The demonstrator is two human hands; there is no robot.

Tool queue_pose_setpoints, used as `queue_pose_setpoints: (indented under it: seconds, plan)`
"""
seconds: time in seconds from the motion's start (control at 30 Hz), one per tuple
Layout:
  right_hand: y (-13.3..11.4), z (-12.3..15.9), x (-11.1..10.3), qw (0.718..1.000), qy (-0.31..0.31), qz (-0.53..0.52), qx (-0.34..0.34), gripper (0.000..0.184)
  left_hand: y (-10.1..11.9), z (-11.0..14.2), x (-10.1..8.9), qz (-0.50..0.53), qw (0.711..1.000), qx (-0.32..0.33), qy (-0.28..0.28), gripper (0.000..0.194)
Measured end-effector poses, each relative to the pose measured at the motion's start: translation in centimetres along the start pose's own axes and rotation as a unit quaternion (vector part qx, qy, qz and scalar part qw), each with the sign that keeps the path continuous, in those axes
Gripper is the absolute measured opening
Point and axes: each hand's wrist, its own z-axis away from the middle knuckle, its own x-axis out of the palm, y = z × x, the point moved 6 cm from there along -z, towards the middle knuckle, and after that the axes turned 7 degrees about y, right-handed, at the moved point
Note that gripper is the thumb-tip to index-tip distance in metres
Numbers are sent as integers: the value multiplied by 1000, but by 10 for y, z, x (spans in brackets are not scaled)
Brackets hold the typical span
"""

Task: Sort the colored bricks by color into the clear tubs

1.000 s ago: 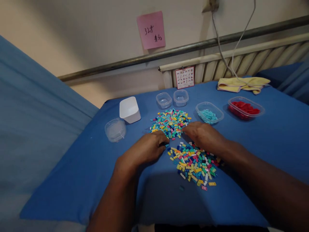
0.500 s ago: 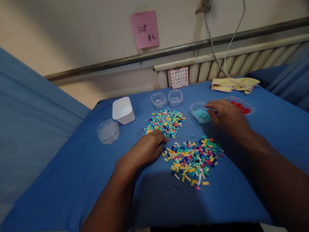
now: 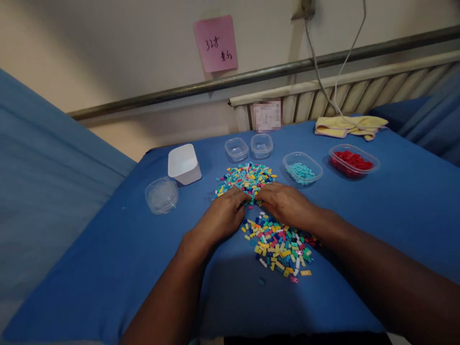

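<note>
My left hand rests at the front edge of the far pile of small coloured building bricks, its fingers curled together among them. From the right, my right hand reaches to the same edge, fingertips bunched close to the left ones. What either hand pinches is too small and covered to make out. Nearer to me lies a second pile of mixed bricks, partly under my right hand and forearm. Behind that hand stands a clear tub of light-blue bricks, and farther right a clear tub of red bricks.
Two small clear tubs stand behind the far pile. To the left are a white box and stacked clear lids or tubs. A yellow cloth lies at the back right, under a radiator. Blue cloth covers the table.
My right hand has moved left and toward me, from beside the light-blue tub to the far pile, uncovering both filled tubs. My left hand has stayed nearly in place.
</note>
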Motion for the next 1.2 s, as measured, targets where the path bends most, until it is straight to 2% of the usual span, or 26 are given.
queue_pose_setpoints:
  seconds: [0.3,0.5,0.7,0.87,1.03,1.2]
  plan:
    - [0,1,2,1000,-7,-17,-1,21,9,1,1,-13,999,-4,-35,29]
    - [5,1,-3,999,-13,36,22,21,9,3,-2,6,999,8,-46,26]
    - [1,4,-3,999,-33,33,-6,18,6,6,-12,12,998,10,-56,36]
    - [8,2,2,995,-63,79,19,19,-1,9,-20,-7,999,0,-44,39]
    - [8,2,-1,992,-55,113,20,17,5,9,-12,-40,996,7,-82,27]
    - [6,4,-1,994,-41,95,15,19,11,6,-5,-61,994,-7,-88,29]
